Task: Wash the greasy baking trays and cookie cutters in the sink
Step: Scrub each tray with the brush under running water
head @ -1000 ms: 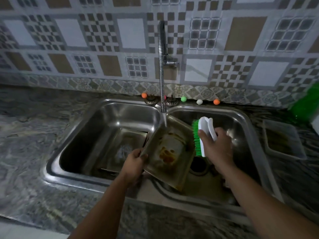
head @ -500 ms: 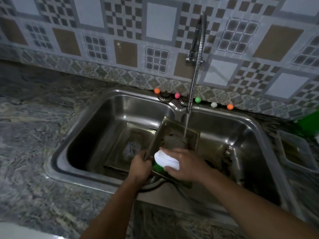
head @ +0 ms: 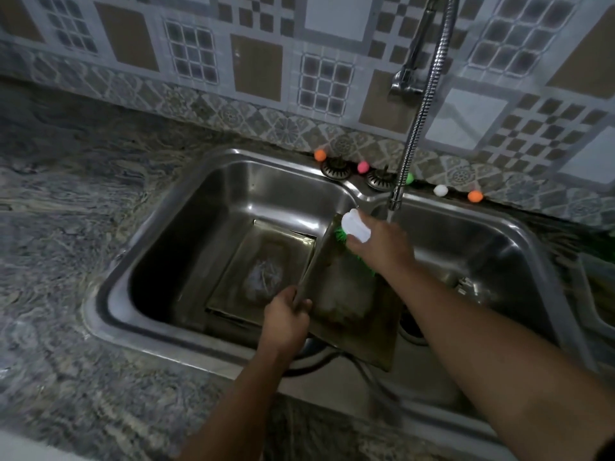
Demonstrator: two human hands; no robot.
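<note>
At centre frame the left hand grips the left rim of a tray, fingers curled over the edge, holding it tilted over the divider of the double sink. The right hand grasps a brush with a white handle and green bristles, pressed against the tray's upper end, just left of the faucet tip. The faucet's ribbed hose runs down from the upper right of the frame. A second tray lies flat on the bottom of the left basin, with a pale smear at its middle. The held tray's face is brown and grimy. Along the sink's back edge sit small balls: an orange one, pink, green, white and another orange. Grey marbled counter fills the left of the frame
</note>
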